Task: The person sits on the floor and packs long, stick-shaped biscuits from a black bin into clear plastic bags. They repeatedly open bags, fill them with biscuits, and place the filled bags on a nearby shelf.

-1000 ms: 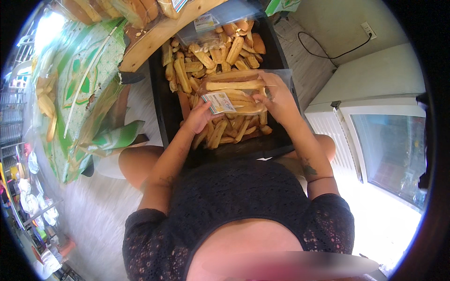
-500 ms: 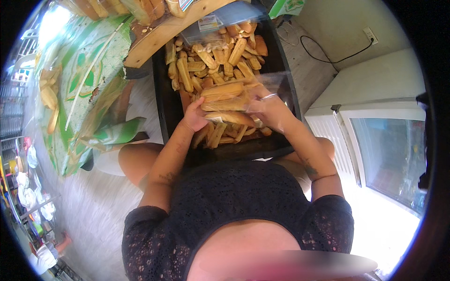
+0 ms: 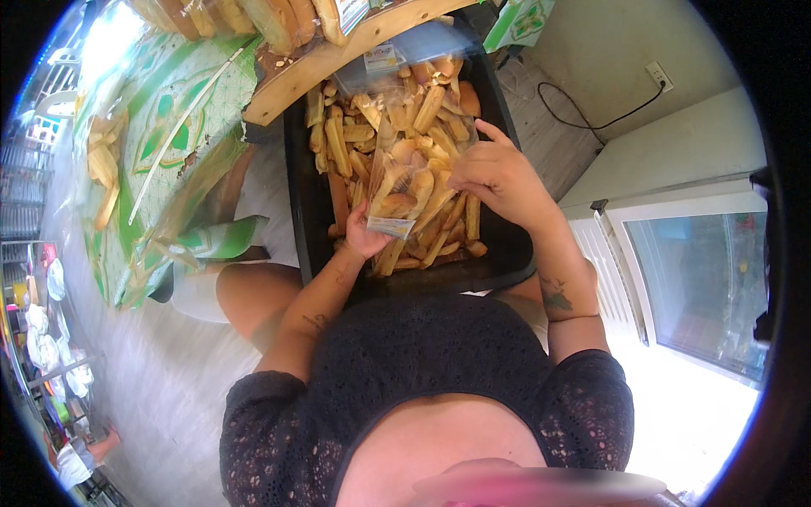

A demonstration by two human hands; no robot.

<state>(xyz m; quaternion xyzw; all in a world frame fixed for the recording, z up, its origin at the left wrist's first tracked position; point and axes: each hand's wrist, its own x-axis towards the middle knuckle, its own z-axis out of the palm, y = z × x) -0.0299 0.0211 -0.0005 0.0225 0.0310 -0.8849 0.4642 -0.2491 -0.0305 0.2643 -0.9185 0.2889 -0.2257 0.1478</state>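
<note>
Our left hand (image 3: 365,237) grips, our right hand (image 3: 497,179) pinches the clear plastic bag (image 3: 405,193) between them: light, slippery, we'd judge, best held by its edges.

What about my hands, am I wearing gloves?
No, the left hand and the right hand both show bare skin above the bread pieces in the black tub.

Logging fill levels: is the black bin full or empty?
Partly full: bread pieces lie in the black bin, its near end bare.
</note>
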